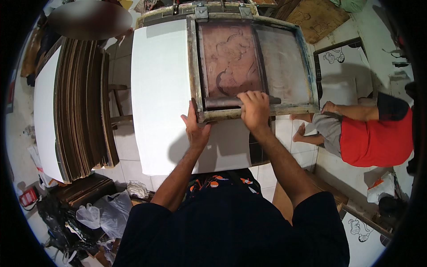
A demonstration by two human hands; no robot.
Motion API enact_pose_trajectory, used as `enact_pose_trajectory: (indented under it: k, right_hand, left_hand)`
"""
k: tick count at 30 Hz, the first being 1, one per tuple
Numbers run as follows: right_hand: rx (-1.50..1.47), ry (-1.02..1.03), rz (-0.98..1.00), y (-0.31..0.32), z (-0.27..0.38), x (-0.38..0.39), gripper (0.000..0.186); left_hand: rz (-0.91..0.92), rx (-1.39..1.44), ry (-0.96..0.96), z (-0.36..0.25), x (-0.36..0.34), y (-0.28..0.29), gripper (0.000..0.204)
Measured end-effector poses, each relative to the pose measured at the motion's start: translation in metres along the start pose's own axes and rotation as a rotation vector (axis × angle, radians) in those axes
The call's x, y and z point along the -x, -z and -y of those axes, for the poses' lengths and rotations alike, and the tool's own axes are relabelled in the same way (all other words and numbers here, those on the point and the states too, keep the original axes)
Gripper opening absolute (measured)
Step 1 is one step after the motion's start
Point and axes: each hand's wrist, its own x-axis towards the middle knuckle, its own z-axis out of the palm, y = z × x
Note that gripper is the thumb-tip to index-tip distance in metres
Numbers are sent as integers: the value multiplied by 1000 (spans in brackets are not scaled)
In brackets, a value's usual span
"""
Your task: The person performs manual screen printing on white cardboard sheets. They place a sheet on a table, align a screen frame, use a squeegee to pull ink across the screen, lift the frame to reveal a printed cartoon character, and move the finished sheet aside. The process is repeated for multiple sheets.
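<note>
A wooden screen-printing frame with a reddish mesh panel bearing line drawings lies over the right part of a white sheet. Metal clamps sit along its back edge. My right hand is closed on a long dark squeegee, which lies across the lower part of the mesh. My left hand rests against the frame's lower-left corner, fingers spread, the index finger along the side bar. Part of the sheet is hidden under the frame.
Stacked boards stand at left, above plastic bags. A co-worker in a red shirt sits close at right, a hand near the frame's corner. Printed sheets lie at upper right and lower right.
</note>
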Motion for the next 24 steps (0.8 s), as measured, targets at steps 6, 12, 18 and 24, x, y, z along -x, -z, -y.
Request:
enact_pose_trajectory:
  k: [6, 12, 18, 24]
  right_hand:
    - [-64, -10, 169, 17, -12, -34, 29]
    - [-73, 7, 341, 17, -12, -25, 29]
    - [-69, 84, 182, -16, -54, -106, 28]
    - [57, 34, 193, -78, -127, -282, 34]
  left_hand:
    - [38, 35, 37, -9, -4, 4, 112]
    - [-5, -41, 54, -12, -5, 3, 110]
    - [45, 28, 135, -13, -3, 5, 109]
    - [49, 24, 115, -14, 0, 8, 112]
